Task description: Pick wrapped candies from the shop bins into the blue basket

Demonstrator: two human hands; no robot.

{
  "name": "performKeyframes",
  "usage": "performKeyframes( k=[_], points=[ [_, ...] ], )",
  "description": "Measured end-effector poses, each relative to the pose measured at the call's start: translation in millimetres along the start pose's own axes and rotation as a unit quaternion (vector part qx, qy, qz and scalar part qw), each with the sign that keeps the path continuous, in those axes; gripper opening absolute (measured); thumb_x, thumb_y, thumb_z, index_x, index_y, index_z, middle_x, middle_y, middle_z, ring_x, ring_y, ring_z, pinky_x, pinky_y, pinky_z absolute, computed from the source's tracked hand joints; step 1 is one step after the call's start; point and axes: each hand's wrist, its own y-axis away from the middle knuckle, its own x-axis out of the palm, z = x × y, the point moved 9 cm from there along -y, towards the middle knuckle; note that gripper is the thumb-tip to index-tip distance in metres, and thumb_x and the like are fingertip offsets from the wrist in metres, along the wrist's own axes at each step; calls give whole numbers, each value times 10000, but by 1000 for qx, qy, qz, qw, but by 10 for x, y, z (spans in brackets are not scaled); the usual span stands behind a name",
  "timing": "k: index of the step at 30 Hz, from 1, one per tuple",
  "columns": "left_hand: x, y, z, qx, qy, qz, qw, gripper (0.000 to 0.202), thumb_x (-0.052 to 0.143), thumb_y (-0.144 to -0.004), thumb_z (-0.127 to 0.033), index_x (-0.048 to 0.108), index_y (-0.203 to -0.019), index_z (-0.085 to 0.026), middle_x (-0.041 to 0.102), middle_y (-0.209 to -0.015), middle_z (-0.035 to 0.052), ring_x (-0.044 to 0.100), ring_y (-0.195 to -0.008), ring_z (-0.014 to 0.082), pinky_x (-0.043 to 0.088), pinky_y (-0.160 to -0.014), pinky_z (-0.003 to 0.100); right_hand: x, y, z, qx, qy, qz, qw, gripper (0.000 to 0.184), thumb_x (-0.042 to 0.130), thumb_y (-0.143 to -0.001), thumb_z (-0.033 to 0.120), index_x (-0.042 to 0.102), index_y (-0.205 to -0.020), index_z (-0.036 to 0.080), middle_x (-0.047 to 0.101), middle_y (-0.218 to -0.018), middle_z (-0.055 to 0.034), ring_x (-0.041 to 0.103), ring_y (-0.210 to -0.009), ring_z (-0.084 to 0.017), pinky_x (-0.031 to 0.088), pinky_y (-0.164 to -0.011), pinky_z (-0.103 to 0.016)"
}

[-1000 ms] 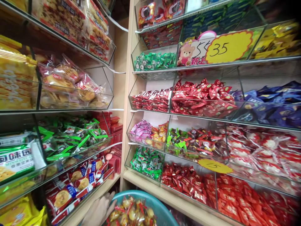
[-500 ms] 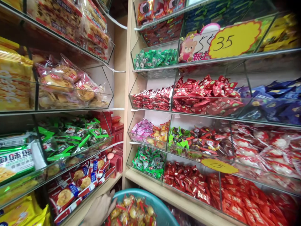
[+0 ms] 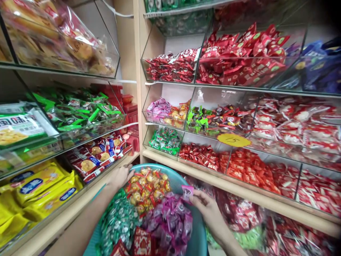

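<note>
Head view: two bare hands work at a teal basin (image 3: pixel 173 173) of wrapped sweets, set in the corner between two walls of shop shelves. Right hand (image 3: pixel 210 209) holds one purple sweet (image 3: pixel 187 191) pinched between thumb and fingertips, raised above the basin's right rim, just beside the purple pile (image 3: pixel 169 220) inside. Left hand (image 3: pixel 120 177) lies at the far left rim, its fingers loosely bent and pointing inward; whether they grip the rim cannot be told.

Inside the basin, gold sweets (image 3: pixel 149 186) lie at the far end, green sweets (image 3: pixel 117 218) on the left and the purple pile on the right, with red packets (image 3: pixel 144 243) nearest the viewer. These groups touch at their edges, so a careful hand would disturb them little, lest the colours mix.

A light pinch on the wrapper seems enough; squeezing harder could crumple it. Keeping the right wrist clear of the wooden ledge (image 3: pixel 239 187) beyond the basin would avoid a knock. A steady left hand at the rim should help if the basin tips, though what supports it underneath is hidden.
</note>
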Motion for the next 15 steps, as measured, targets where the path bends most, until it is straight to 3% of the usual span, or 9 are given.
performKeyframes(
  k=[4,8,12,15],
  points=[
    [-9,32,9,-12,-21,9,1000,507,221,-913,-444,510,-1223,-165,650,-1097,140,654,-921,241,485,-805,350,-43,83,-8,20,7,13,1000,335,681,-723,457,663,-914,182,666,-824,-30,591,-793,-160,459,-749,-249],
    [-31,44,-12,-12,-20,2,1000,504,222,-914,-435,505,-1231,-164,633,-1134,134,652,-930,232,478,-824,333,62,172,43,4,71,91,993,306,625,-769,443,657,-916,176,656,-791,-34,590,-761,-164,458,-717,-256],
    [-13,50,-2,-17,-18,-1,1000,495,231,-915,-419,506,-1241,-168,629,-1150,132,654,-935,227,483,-819,318,230,241,107,-62,208,144,966,206,554,-813,347,661,-871,180,641,-755,-25,567,-698,-147,445,-654,-234],
    [18,48,30,-28,-19,2,999,486,224,-919,-392,508,-1244,-168,634,-1146,136,655,-937,237,496,-797,334,368,233,-7,-85,293,189,934,133,566,-775,274,655,-821,187,634,-725,-4,554,-632,-119,428,-588,-194]
  ],
)
